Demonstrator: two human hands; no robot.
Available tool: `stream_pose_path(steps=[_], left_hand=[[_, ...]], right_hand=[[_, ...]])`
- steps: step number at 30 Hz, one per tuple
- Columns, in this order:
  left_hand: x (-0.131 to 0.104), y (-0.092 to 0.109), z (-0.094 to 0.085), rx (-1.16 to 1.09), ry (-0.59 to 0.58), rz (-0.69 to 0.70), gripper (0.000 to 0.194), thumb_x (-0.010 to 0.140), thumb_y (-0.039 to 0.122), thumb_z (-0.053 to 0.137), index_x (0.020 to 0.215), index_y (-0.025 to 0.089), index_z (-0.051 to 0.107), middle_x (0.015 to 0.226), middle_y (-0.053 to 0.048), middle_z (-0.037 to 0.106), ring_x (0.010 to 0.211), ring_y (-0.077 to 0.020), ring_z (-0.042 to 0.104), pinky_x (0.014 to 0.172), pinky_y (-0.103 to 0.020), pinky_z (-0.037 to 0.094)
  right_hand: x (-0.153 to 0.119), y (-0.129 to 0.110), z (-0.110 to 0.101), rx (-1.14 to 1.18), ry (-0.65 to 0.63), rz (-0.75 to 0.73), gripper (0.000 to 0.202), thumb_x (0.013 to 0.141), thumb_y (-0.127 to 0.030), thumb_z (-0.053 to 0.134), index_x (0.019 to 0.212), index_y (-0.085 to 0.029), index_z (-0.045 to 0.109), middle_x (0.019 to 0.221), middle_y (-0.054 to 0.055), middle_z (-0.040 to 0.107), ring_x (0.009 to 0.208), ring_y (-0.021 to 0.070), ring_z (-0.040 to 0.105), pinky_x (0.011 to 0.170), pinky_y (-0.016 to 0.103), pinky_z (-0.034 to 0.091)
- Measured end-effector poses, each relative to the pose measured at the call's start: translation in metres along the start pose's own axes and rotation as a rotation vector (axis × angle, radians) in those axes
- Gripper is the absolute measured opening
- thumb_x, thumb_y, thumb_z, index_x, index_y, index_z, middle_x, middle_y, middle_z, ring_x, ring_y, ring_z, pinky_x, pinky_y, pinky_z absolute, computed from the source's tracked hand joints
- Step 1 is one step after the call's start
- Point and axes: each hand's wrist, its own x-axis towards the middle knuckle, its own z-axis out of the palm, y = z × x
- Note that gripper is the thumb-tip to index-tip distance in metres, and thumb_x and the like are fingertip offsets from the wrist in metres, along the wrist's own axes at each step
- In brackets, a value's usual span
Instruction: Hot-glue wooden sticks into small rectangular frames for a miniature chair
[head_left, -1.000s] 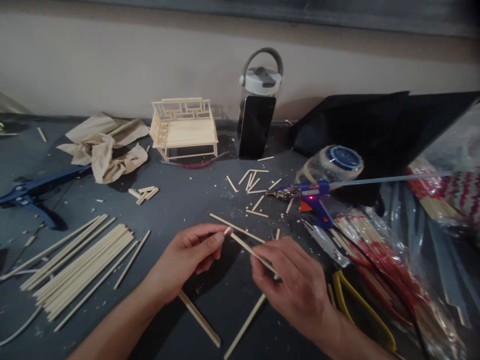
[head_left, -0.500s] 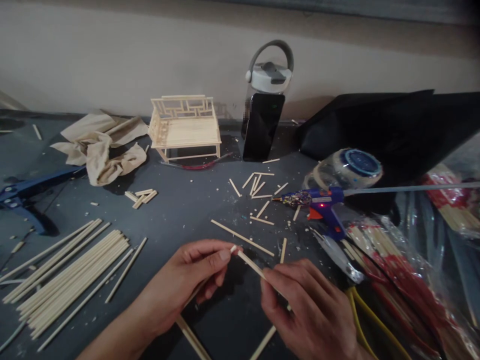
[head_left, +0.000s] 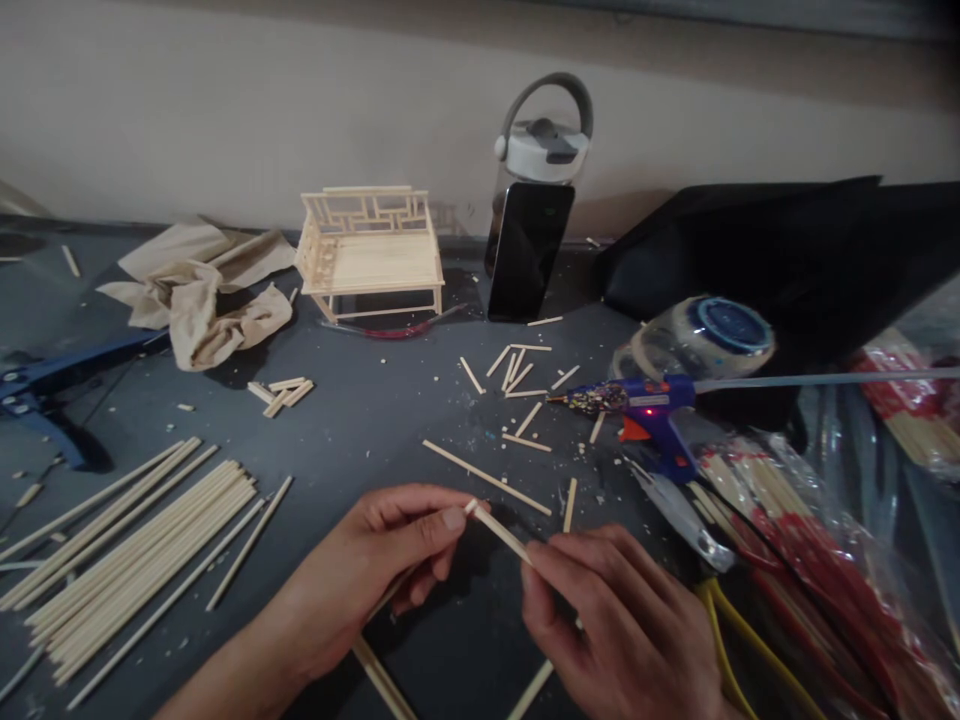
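Observation:
My right hand (head_left: 619, 615) is closed round a thin wooden stick (head_left: 501, 531), which slants up and left out of its fingers. The stick's far end meets a short pale tip of wood (head_left: 471, 507) at the fingertips of my left hand (head_left: 409, 545), whose thumb and forefinger are pinched together. A wooden stick also runs under the left palm, mostly hidden by the fingers. Below the hands, more sticks (head_left: 381, 678) reach the bottom edge; whether they join the held pieces I cannot tell.
A small wooden bench model (head_left: 375, 262) stands at the back beside crumpled paper (head_left: 225, 300). A phone (head_left: 531, 255) leans on a bottle (head_left: 544, 155). Right lie a lit glue gun (head_left: 652, 405), a jar (head_left: 694, 335) and bagged sticks (head_left: 802, 530); left, loose sticks (head_left: 150, 560) and a blue tool (head_left: 60, 390).
The stick in my right hand has tilted slightly, its end now against the wood at my left fingertips. Both hands stay in nearly the same place; the view has shifted a little.

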Motion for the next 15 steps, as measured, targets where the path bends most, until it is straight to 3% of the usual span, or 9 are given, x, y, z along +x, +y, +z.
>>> stream_pose_path(steps=[15], left_hand=[[-0.0002, 0.0008, 0.0007, -0.005, 0.004, 0.000, 0.032, 0.074, 0.045, 0.072, 0.092, 0.019, 0.073, 0.057, 0.004, 0.052, 0.045, -0.0044, 0.040, 0.040, -0.015, 0.028]], right_hand=[[0.0022, -0.0021, -0.0007, -0.040, 0.019, -0.008, 0.014, 0.078, -0.009, 0.063, 0.090, -0.016, 0.060, 0.069, 0.000, 0.067, 0.060, 0.0130, 0.059, 0.053, 0.026, 0.050]])
